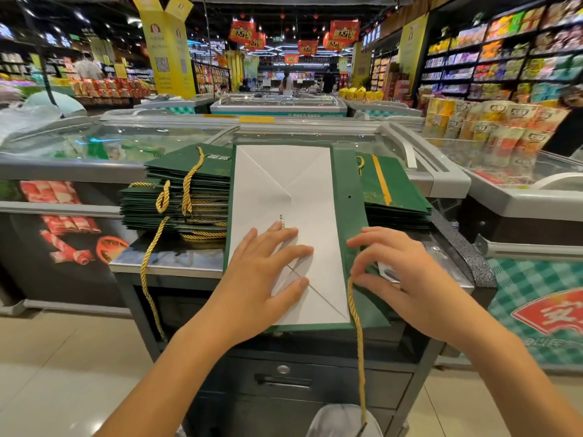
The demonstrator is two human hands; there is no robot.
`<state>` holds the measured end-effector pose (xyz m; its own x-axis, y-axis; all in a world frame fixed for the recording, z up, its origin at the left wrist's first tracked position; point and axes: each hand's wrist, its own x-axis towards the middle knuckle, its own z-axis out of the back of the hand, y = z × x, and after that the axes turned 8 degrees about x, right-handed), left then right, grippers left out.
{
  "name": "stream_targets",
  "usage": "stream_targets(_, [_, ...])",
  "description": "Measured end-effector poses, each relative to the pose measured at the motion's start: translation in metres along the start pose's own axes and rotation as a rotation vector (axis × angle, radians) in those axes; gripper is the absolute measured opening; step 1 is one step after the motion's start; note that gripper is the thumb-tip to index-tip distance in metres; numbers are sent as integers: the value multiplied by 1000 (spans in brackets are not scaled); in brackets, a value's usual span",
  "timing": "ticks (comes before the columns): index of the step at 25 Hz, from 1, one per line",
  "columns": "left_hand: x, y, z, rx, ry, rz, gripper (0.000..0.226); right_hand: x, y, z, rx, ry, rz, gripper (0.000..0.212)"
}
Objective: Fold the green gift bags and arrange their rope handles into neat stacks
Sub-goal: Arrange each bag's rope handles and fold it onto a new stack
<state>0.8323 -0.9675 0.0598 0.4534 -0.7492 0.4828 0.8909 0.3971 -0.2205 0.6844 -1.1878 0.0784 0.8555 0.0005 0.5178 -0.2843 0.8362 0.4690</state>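
A flattened green gift bag (344,184) lies on the counter with its white inner side (284,184) facing up. My left hand (265,275) presses flat on the white panel near its front end. My right hand (400,272) pinches the bag's green right edge where a gold rope handle (358,335) comes out and hangs down past the counter front. A stack of folded green bags (179,197) with gold ropes on top stands to the left. Another pile of green bags (394,190) lies to the right, partly under the open one.
The work surface is a small steel-topped counter (170,260) with a drawer (284,383) below. Glass-lidded freezer chests (126,137) stand behind and to the right. One gold rope (148,272) dangles off the left stack over the counter edge. Shelves of goods line the aisle at right.
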Motion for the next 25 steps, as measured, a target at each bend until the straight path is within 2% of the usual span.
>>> stream_targets(2, [-2,-3,1,-20,25,-3,53,4,8,-3,216,-93,-70,6])
stream_targets(4, [-5,-6,2,-23,49,-14,52,10,17,-9,341,-153,-61,15])
stream_targets(6, [-7,-10,4,-6,53,-17,47,20,20,-13,358,-179,-60,22])
stream_targets(9, [-8,-16,3,4,25,-3,42,39,15,-15,435,-278,-144,12])
stream_targets(13, [-10,-17,2,-19,-4,11,49,48,8,-26,594,-481,-255,3])
stream_targets(16, [-9,-21,4,5,18,4,44,48,2,-30,596,-543,-306,12])
stream_targets(21, [4,-24,2,100,-3,-243,39,47,1,-31,529,-516,-330,19])
stream_targets(25, [15,-32,9,177,6,-385,13,46,1,-31,522,-514,-322,20])
